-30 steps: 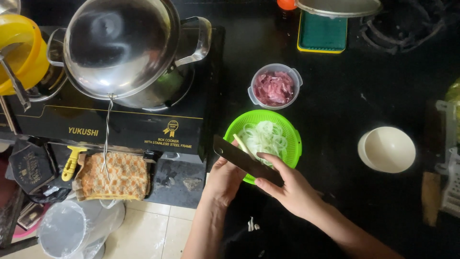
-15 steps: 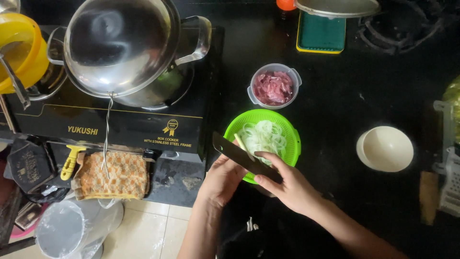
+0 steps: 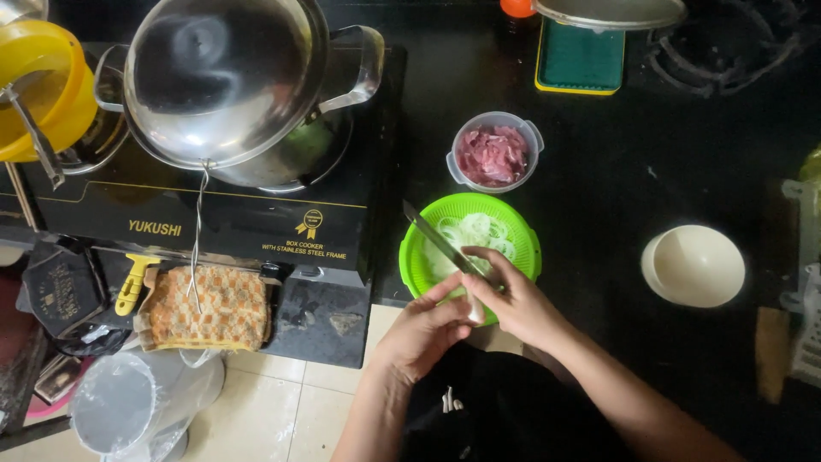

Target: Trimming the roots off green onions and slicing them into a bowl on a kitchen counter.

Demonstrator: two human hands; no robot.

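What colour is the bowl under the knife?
Bright green bowl, seen in the head view.

knife [image 3: 438, 243]: dark blade, lying flat-ish, angled up-left over the colander's left half; handle end hidden in the right hand [image 3: 513, 301], fingers wrapped round it
colander [image 3: 522, 224]: bright green plastic, round, slotted rim, on the dark counter at its front edge, just below the meat tub
onion [image 3: 473, 232]: thin pale white slices, heaped in the colander
onion piece [image 3: 473, 306]: small white chunk, pinched by the left hand [image 3: 423, 329] over the colander's near rim, touching the right hand
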